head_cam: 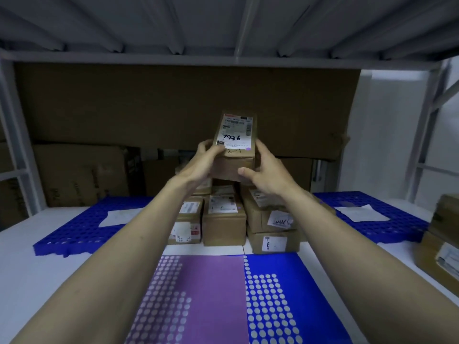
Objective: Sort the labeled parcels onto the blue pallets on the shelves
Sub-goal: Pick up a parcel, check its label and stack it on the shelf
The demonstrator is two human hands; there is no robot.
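Parcel marked 7936 raised for label check, held above the middle stack.

Left blue pallet (82, 229) carries only a paper slip; left hand (201, 161) and right hand (267, 175) both curl around the brown parcel (234, 145). Next: pick its pallet. Stacked parcels (223, 219) below crowd the middle; right blue pallet (372, 219) lies beyond.

Two hands, the left (202, 162) and the right (267, 173), are in view. One parcel (234, 145) is held up; five more parcels (223, 219) show in the stack below it, though others may be hidden behind. Two blue pallets lie on the shelf, one left (82, 234) and one right (382, 219), each with one white paper sheet (116, 217). Two boxes (442, 244) are stacked at the right edge.
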